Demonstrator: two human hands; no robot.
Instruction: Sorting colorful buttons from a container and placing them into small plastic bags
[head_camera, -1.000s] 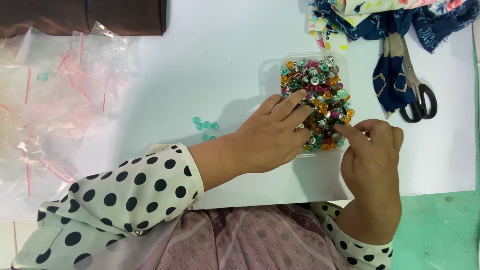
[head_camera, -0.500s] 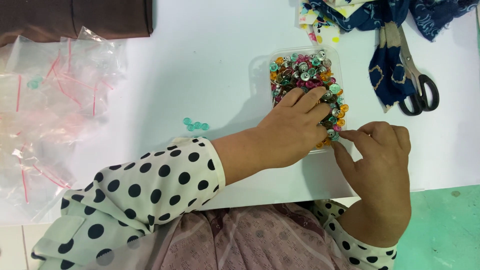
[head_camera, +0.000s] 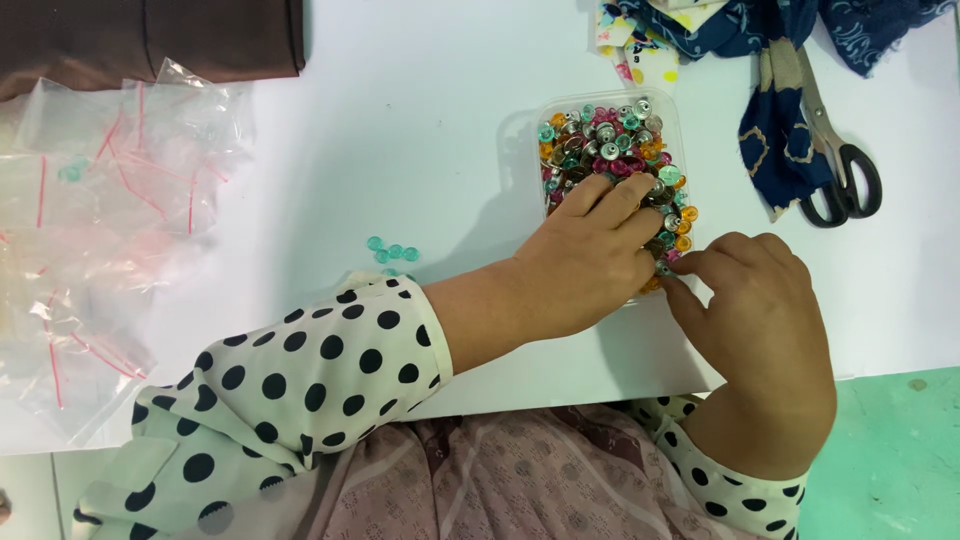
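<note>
A clear plastic box (head_camera: 520, 130) full of small colourful buttons (head_camera: 610, 135) sits on the white table (head_camera: 420, 120). My left hand (head_camera: 590, 255) lies over the box's near half, its fingers spread and resting on the buttons. My right hand (head_camera: 760, 310) is at the box's near right corner, thumb and forefinger pinched on a small button (head_camera: 662, 268) at the edge. The hands hide the near part of the box. A few loose teal buttons (head_camera: 390, 252) lie on the table left of my left wrist.
Clear zip bags with red strips (head_camera: 100, 230) are piled at the left. Black-handled scissors (head_camera: 840, 175) and blue patterned cloth (head_camera: 780, 140) lie at the right, brown cloth (head_camera: 150, 40) at the top left. The table's edge runs just before my body.
My left hand has stayed on the buttons, its fingers shifting a little. My right hand's pinched fingertips have kept to the box's near right corner. The view has drifted slightly.
</note>
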